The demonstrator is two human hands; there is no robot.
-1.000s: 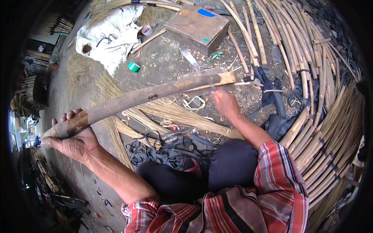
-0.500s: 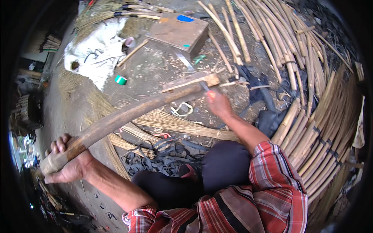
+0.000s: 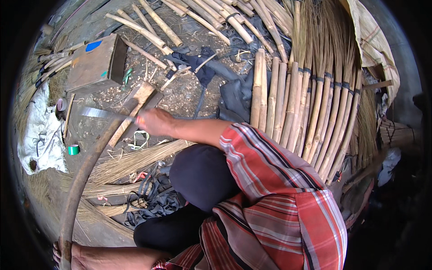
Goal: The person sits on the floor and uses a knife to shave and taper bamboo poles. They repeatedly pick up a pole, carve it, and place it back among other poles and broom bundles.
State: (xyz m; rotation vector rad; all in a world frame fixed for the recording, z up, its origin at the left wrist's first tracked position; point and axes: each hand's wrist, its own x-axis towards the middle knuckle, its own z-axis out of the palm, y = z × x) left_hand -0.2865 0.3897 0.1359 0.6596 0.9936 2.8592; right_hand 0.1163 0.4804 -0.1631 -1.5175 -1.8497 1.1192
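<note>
A long curved brown pole (image 3: pixel 83 175) runs from the lower left edge up to a flat wooden block (image 3: pixel 140 95) on the ground. My left hand (image 3: pixel 67 255) is closed around the pole's near end at the bottom left. My right hand (image 3: pixel 152 121) grips the handle of a broad metal knife (image 3: pixel 98 112), whose blade points left across the pole's far end, near the block. My dark-trousered knee (image 3: pixel 198 175) is raised between the two arms.
Thin straw bundles (image 3: pixel 135 162) and dark straps (image 3: pixel 153 202) lie by my knee. A wooden box (image 3: pixel 96 63), a green tape roll (image 3: pixel 73 149) and a white cloth (image 3: pixel 40 135) lie at the left. Bound bamboo sticks (image 3: pixel 315 117) fill the right; loose sticks (image 3: pixel 157 27) lie beyond.
The view has swung right and down. The pole now stands steeper, my left hand has dropped to the bottom edge, and my right hand holds the knife blade at the pole's far end.
</note>
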